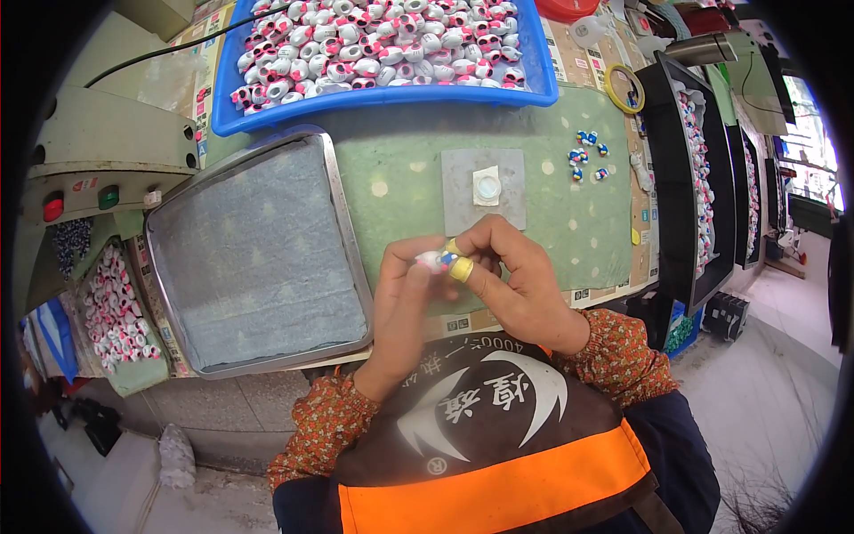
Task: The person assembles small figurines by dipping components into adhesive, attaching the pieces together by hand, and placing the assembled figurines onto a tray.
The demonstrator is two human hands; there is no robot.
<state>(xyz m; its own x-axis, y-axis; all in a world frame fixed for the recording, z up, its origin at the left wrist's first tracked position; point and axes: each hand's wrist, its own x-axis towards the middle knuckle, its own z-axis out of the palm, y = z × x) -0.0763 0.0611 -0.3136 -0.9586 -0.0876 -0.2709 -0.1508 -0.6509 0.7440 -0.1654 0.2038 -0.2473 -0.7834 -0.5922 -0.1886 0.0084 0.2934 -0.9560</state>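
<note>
From the head view I see both hands meeting over the near edge of the bench, which is covered with a green spotted mat. My left hand is curled closed, pinching a small white toy piece with pink and blue marks between thumb and fingers. My right hand is closed on the same piece from the other side; its thumb and forefinger wear yellow finger guards that touch the piece. The piece sits in the air just above the bench edge, between the two hands.

Just beyond the hands lies a grey square plate with a small white ring-shaped part on it. To the left rests a metal tray lined with grey cloth. At the far side of the bench stands a blue bin heaped with white and pink toy pieces. A few loose blue and white pieces lie to the right of the plate, near a yellow tape roll. Black racks filled with more pieces stand at the right edge. At the far left sits a grey machine housing with a red button and a green one.
</note>
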